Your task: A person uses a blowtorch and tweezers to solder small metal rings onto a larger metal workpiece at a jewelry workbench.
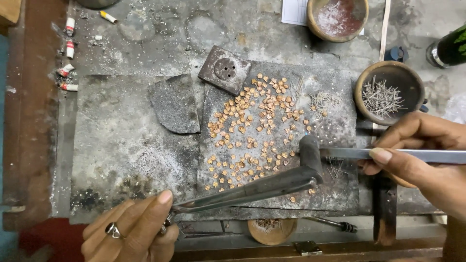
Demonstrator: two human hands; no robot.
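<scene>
Copper bits (252,131) litter a grey slab (335,131) at the worktop (145,29) centre; a bowl of wires (388,92) sits at two o'clock, cigarette butts (68,53) at ten. The left hand (131,230), fingers (158,208) closed, holds a torch pipe (252,188), its long axis running from eight to two o'clock, its tip bent upward over the bits. The right hand (417,155) pinches what looks like tweezers (354,153), lying level, pointing to nine.

A round clay bowl of thin grey wire bits (388,92) sits upper right, a reddish-stained clay bowl (338,18) at top, white-and-red cigarette butts (69,48) upper left
</scene>
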